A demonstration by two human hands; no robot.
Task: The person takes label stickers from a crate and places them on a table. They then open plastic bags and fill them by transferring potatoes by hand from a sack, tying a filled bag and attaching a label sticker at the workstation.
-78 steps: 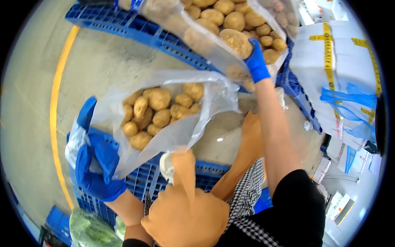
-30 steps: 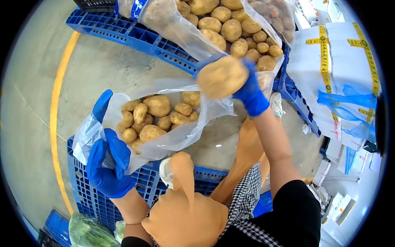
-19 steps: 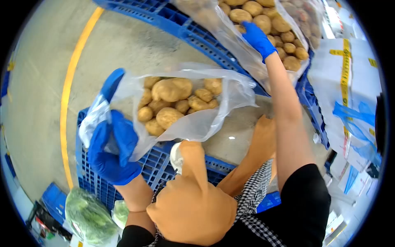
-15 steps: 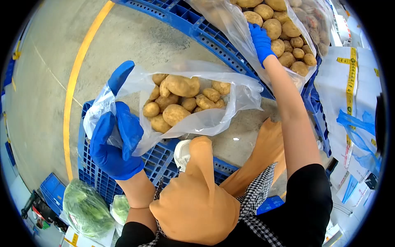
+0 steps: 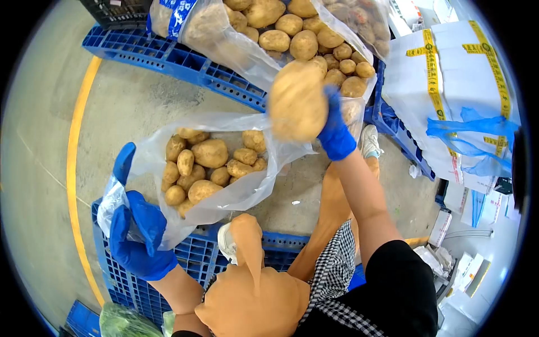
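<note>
In a blue glove, my right hand [image 5: 337, 132] grips a large potato [image 5: 297, 101], slightly blurred, between two bags. Behind it, a big clear bag of potatoes [image 5: 304, 45] lies open at the top. My left hand [image 5: 137, 236], also gloved in blue, is closed on the gathered left edge of a smaller clear plastic bag [image 5: 250, 194], thumb raised. Several potatoes [image 5: 210, 153] of mixed sizes lie inside this bag, whose mouth gapes upward. Its lower edge hangs over a blue pallet [image 5: 193, 253].
The big bag rests on another blue pallet [image 5: 168, 59], beside a black crate [image 5: 120, 12]. White taped boxes [image 5: 412, 84] with a blue plastic bag [image 5: 477, 135] stand at right. Bagged green vegetables [image 5: 126, 323] lie at the lower left. A yellow line [image 5: 73, 168] runs along the floor.
My right hand has come out of the big bag, toward the smaller one, now with a large potato. My left hand keeps its hold on the bag edge. The whole view has shifted.
</note>
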